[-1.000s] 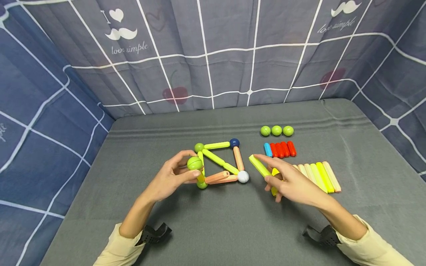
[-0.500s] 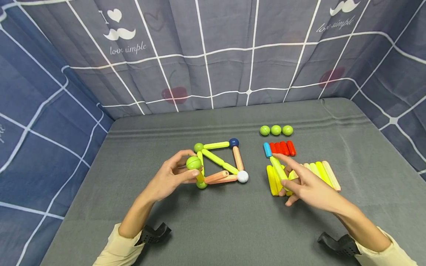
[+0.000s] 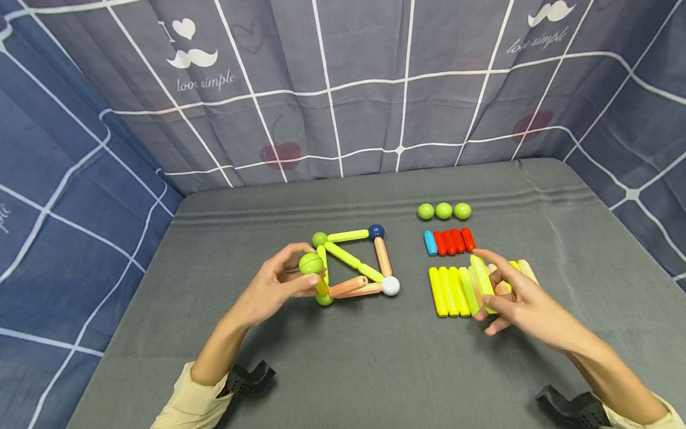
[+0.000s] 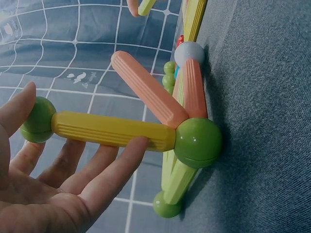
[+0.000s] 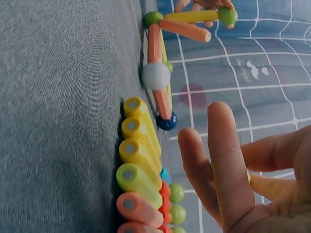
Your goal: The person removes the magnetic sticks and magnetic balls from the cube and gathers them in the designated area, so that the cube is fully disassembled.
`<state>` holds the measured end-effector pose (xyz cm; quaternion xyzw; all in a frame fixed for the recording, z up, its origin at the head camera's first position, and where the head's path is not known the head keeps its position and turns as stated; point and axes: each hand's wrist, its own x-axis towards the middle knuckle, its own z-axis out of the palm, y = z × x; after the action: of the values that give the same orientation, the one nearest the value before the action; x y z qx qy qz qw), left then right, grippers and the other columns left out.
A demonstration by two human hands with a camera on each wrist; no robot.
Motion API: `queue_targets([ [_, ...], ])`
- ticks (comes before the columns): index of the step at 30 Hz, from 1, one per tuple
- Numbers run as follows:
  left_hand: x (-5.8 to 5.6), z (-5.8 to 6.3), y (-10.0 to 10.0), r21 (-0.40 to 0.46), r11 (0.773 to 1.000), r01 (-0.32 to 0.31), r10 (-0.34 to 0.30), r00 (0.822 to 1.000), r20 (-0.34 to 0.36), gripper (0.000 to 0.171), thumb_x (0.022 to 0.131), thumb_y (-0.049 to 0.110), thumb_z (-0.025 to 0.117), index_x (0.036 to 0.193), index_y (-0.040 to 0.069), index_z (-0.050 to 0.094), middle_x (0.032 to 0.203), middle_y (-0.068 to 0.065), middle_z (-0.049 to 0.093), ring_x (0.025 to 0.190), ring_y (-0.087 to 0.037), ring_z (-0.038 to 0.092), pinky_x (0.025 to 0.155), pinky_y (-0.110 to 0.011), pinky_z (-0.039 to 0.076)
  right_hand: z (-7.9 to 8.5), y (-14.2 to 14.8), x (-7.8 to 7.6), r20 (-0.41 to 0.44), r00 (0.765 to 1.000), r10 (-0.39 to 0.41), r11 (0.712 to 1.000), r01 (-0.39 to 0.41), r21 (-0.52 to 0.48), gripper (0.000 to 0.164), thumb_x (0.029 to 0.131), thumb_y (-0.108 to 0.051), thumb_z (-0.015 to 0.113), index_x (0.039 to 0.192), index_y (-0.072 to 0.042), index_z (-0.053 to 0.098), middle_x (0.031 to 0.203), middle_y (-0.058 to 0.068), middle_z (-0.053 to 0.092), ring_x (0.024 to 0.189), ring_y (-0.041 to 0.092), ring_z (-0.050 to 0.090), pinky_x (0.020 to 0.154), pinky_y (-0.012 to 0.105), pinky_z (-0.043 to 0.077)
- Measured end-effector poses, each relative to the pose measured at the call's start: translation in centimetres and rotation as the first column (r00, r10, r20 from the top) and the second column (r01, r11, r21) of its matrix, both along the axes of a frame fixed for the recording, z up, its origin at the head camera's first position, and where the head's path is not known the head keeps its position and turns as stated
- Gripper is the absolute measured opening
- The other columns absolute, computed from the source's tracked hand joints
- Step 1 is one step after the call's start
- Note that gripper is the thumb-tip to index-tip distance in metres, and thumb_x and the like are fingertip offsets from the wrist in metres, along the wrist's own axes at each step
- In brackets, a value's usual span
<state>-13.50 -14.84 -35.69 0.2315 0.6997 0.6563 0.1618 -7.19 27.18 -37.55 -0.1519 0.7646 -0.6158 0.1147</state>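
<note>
My left hand point(image 3: 276, 285) holds a green ball point(image 4: 38, 120) between thumb and finger. This ball tops an upright yellow magnetic stick point(image 4: 107, 128), which my other fingertips touch. The stick rises from a green corner ball point(image 4: 198, 143) of a flat frame with a diagonal of light-green sticks point(image 3: 343, 254). An orange stick point(image 4: 146, 87) slants up from that same corner; its far end is free. Above the stick row, my right hand point(image 3: 527, 304) pinches a yellow-green magnetic stick point(image 3: 483, 283). In the right wrist view, fingers hide nearly all of that stick.
Beneath and around my right hand lies a row of yellow, green and orange sticks point(image 3: 449, 292). Behind it are short red rods point(image 3: 454, 241), a blue rod point(image 3: 430, 243) and three green balls point(image 3: 443, 210). The frame's right corners are a white ball point(image 3: 390, 286) and a dark blue ball point(image 3: 377, 232).
My right hand has moved right with the yellow-green stick, from near the frame to over the stick row. The left hand keeps its hold, nearly still.
</note>
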Motion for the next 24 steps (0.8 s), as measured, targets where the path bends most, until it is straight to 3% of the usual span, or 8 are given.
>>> queue_targets([
  [4,0.0,0.0,-0.1,0.002,1.000,-0.002,0.002,1.000,-0.001,0.044,0.094,0.002,0.066,0.133,0.001,0.044,0.119,-0.037,0.054,0.109,-0.040,0.063,0.082,-0.059,0.054,-0.1,0.6,0.0,-0.039,0.999,-0.033,0.999,0.034,0.027,0.069,0.095,0.013,0.052,0.151,-0.017,0.026,0.099,0.026,0.036,0.074,0.035,0.069,0.053,0.046,0.059],
  [9,-0.1,0.0,0.0,0.006,1.000,-0.003,0.003,1.000,0.000,0.047,0.094,0.002,0.066,0.134,-0.003,0.042,0.117,-0.033,0.057,0.109,-0.049,0.060,0.082,-0.059,0.054,0.1,2.2,-0.2,-0.083,0.990,-0.112,0.983,0.122,0.135,0.071,0.093,0.011,0.057,0.150,-0.019,0.029,0.100,0.025,0.042,0.065,0.031,0.067,0.053,0.043,0.059],
  [14,0.0,0.0,0.0,0.005,1.000,-0.004,0.004,1.000,-0.001,0.046,0.094,0.002,0.066,0.134,-0.004,0.042,0.115,-0.029,0.059,0.109,-0.051,0.059,0.082,-0.060,0.054,0.6,4.8,-0.3,-0.132,0.976,-0.172,0.929,0.205,0.309,0.071,0.091,0.007,0.063,0.149,-0.021,0.031,0.099,0.018,0.050,0.053,0.025,0.060,0.049,0.035,0.055],
  [19,0.0,0.0,0.0,0.008,1.000,-0.002,0.002,1.000,0.007,0.044,0.094,0.002,0.066,0.133,0.001,0.044,0.117,-0.034,0.056,0.109,-0.050,0.060,0.082,-0.059,0.054,0.1,6.9,-0.5,-0.175,0.962,-0.209,0.891,0.261,0.371,0.069,0.089,0.004,0.067,0.145,-0.024,0.038,0.091,0.010,0.054,0.050,0.021,0.054,0.044,0.031,0.047],
  [24,0.0,0.0,0.0,0.016,1.000,0.006,-0.006,1.000,0.005,0.045,0.095,0.002,0.065,0.133,-0.001,0.043,0.118,-0.037,0.054,0.109,-0.051,0.059,0.082,-0.059,0.054,-0.5,8.4,-0.8,-0.186,0.951,-0.247,0.836,0.306,0.455,0.063,0.093,-0.007,0.069,0.146,-0.009,0.037,0.087,0.009,0.057,0.050,0.021,0.054,0.044,0.030,0.046],
])
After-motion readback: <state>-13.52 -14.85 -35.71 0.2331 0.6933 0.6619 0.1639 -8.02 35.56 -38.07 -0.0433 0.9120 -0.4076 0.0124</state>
